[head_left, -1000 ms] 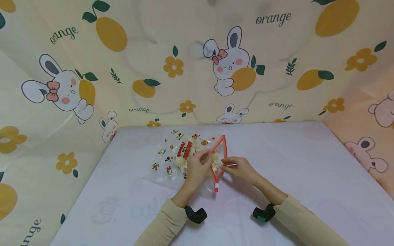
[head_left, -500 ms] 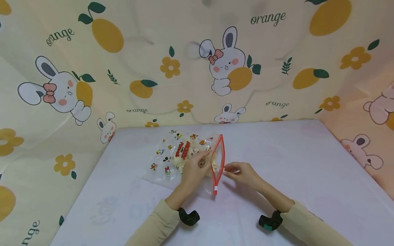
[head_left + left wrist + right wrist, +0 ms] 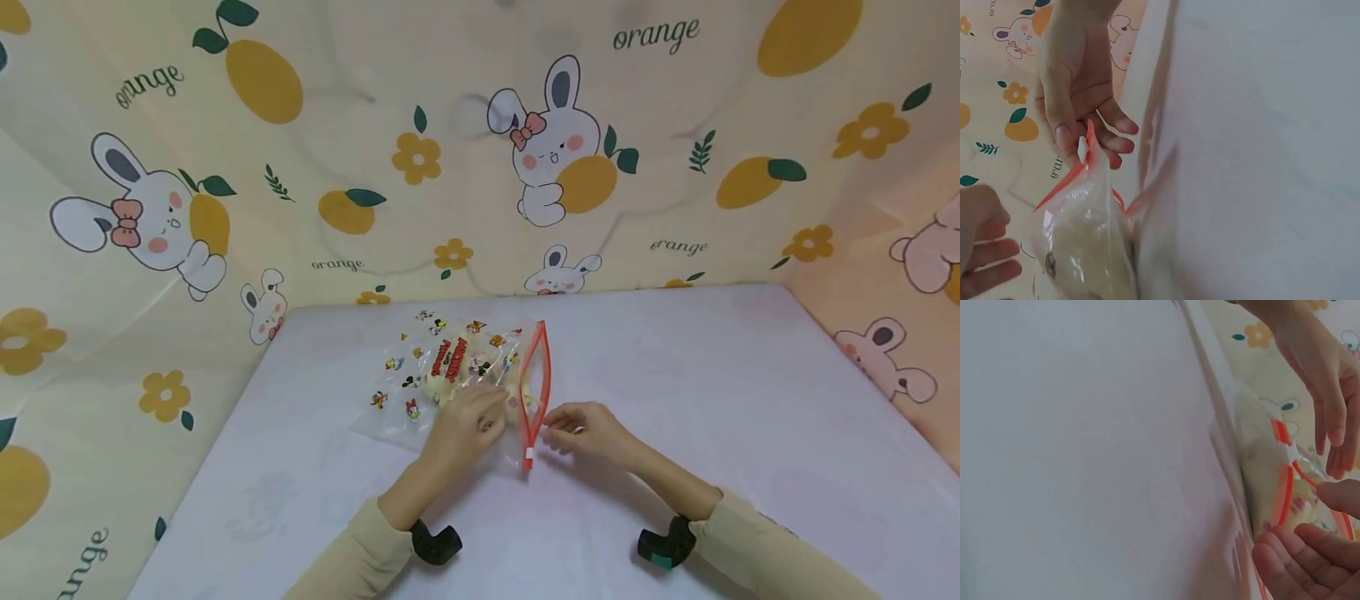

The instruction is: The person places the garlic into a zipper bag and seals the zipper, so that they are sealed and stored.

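A clear zip bag with cartoon prints and red lettering lies on the table, holding a pale yellow bundle. Its red zip edge faces right, and the mouth gapes. At the zip's near end is a white slider. My left hand is over the bag's near side, fingers loosely bent and holding nothing; the left wrist view catches its fingers apart from the bag. Just right of the mouth is my right hand, its relaxed fingertips right at the red edge, gripping nothing.
The table has a white cover. Behind and beside it hangs a cream cloth printed with rabbits, oranges and flowers. A black wrist camera sits on the left wrist, another black camera on the right.
My left hand has let go of the bag's mouth edge and drawn back toward the lower left. My right hand has shifted slightly down, away from the edge. The mouth has narrowed.
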